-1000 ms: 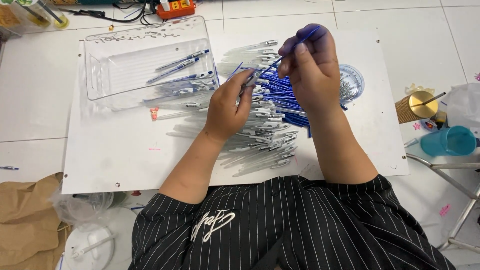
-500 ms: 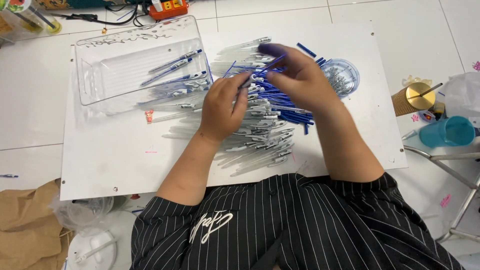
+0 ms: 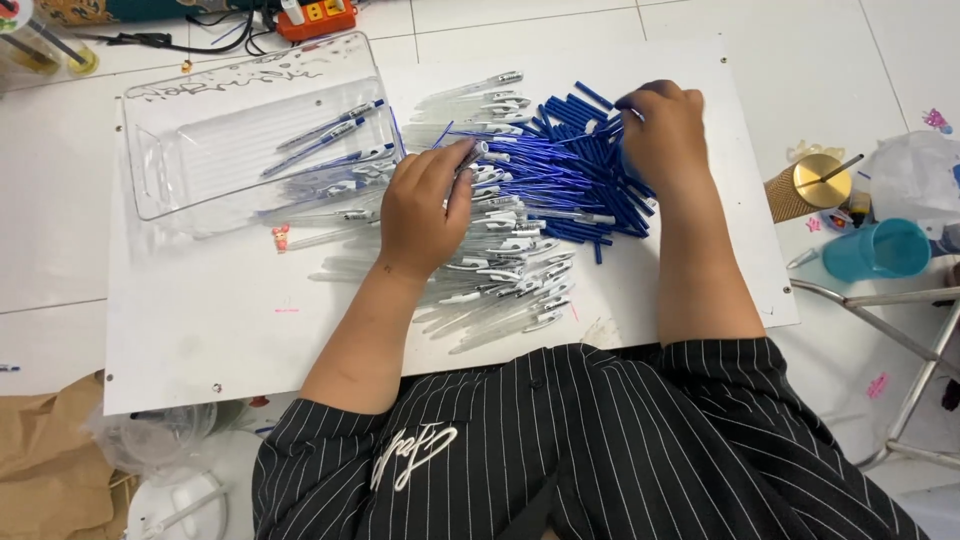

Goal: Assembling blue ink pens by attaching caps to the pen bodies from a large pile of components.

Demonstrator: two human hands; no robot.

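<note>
My left hand (image 3: 425, 205) is closed around a clear pen barrel with a silver tip, held over a heap of clear pen barrels (image 3: 500, 280) on a white board (image 3: 200, 320). Reaching to the far right of the board, my right hand (image 3: 665, 130) rests fingers-down on a pile of blue pen refills (image 3: 575, 190); whether it grips any refill is hidden. A clear plastic tray (image 3: 200, 150) at the board's far left holds a few assembled pens (image 3: 330, 130).
Right of the board stand a gold cylinder with a stick (image 3: 805, 185), a teal cup (image 3: 880, 250) and a metal stool frame (image 3: 900, 330). An orange device with cables (image 3: 315, 15) lies beyond the tray. Brown paper (image 3: 40, 460) and plastic bags sit at bottom left.
My right hand, raised near my left hand a second ago, has dropped and moved right onto the blue refill pile. My left hand has stayed over the clear barrels.
</note>
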